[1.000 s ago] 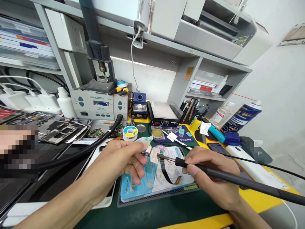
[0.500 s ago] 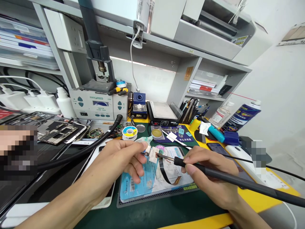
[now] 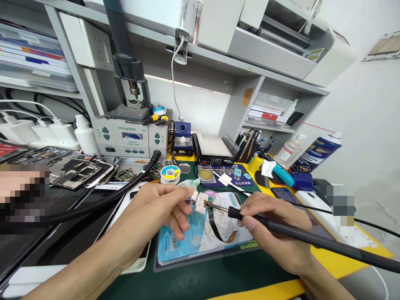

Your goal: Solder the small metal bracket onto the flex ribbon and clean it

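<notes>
In the head view my left hand (image 3: 159, 204) is closed, thumb against fingers, on a small pale, tape-like piece (image 3: 200, 205). A dark metallic bit shows at the fingertips; its kind I cannot make out. My right hand (image 3: 278, 225) grips a soldering iron (image 3: 312, 239) like a pen. The iron's tip meets or nearly meets the brownish right edge of the pale piece. From just below the tip a dark flex cable (image 3: 215, 229) curves down over a blue-and-white packet (image 3: 165, 252). Under the packet lies a dark green mat (image 3: 187, 283).
Behind my hands are a solder spool (image 3: 170, 174), a flux tin (image 3: 205, 175) and a soldering station (image 3: 183, 141). A hot-air station (image 3: 131, 135) stands at back left, its black hose (image 3: 125, 191) crossing the left side. Phones and tablets flank the mat; a spray can (image 3: 317, 152) is at right.
Almost nothing differs. Both hands, the iron and the pale piece hold nearly the same positions.
</notes>
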### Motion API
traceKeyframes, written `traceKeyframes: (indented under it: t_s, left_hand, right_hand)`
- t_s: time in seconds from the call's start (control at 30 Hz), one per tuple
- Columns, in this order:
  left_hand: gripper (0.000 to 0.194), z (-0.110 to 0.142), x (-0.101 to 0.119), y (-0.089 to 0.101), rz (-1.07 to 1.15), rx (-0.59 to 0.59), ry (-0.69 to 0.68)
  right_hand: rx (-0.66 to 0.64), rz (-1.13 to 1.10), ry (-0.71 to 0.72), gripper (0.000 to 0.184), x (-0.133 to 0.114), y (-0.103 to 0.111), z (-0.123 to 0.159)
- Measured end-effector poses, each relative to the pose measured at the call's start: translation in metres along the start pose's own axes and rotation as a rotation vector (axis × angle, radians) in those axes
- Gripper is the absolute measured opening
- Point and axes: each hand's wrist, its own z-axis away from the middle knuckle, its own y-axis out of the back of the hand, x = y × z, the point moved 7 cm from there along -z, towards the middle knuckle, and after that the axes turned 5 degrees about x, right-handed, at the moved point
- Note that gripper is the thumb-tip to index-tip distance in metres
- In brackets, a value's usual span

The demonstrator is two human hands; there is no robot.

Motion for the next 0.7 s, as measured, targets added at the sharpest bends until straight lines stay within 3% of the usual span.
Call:
traceKeyframes:
  t_s: [0.7]
  left_hand:
    - [0.041,0.006,0.010,0.000,-0.076,0.047,-0.067]
  right_hand:
    - [0.008,0.016,0.009,0.023,0.000,-0.002,0.000]
